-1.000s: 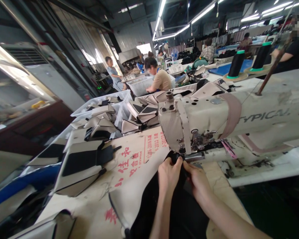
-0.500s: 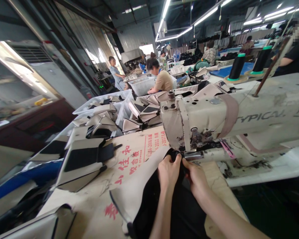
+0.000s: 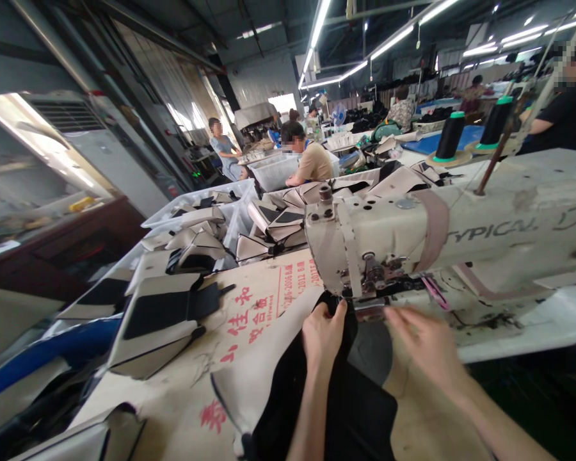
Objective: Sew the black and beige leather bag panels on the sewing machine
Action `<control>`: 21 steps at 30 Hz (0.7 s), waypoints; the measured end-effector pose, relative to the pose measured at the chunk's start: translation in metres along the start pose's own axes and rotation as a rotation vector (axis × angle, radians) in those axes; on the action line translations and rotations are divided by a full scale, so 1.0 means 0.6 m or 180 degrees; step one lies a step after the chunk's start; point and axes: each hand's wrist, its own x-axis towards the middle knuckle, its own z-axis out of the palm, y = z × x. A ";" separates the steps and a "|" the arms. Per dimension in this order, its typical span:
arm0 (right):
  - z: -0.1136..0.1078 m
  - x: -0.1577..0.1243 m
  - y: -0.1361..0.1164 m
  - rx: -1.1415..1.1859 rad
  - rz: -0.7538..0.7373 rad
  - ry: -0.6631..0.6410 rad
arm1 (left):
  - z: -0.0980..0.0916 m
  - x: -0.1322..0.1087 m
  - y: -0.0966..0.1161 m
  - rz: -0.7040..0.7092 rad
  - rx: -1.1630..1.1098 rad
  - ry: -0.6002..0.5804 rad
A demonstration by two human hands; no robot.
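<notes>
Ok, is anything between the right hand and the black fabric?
Nothing visible stands between them. The right hand is open, in front of the sewing machine, with only a gap to the black fabric, which the left hand grips.

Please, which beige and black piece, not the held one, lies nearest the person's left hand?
The piece lying on the red-printed sheet, left of the left hand, with a black tab. Most others sit in white plastic bins behind it.
</notes>
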 end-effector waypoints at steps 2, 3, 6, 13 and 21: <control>-0.113 0.005 0.010 -0.1554 -0.1199 0.1115 | 0.001 0.002 -0.001 0.0010 0.0039 0.0008; -0.167 0.008 0.020 -0.2197 -0.1429 0.1635 | 0.002 0.003 -0.002 0.0017 0.0070 0.0015; -0.277 0.008 0.069 -0.3321 -0.1483 0.1808 | 0.005 0.004 -0.001 0.0010 0.0159 0.0038; -0.281 -0.025 0.175 -0.3625 -0.1980 0.1679 | 0.006 -0.003 -0.003 0.0028 0.0201 0.0036; -0.280 -0.010 0.065 -0.3262 -0.1712 0.2011 | 0.001 -0.005 -0.013 0.0056 0.0077 -0.0035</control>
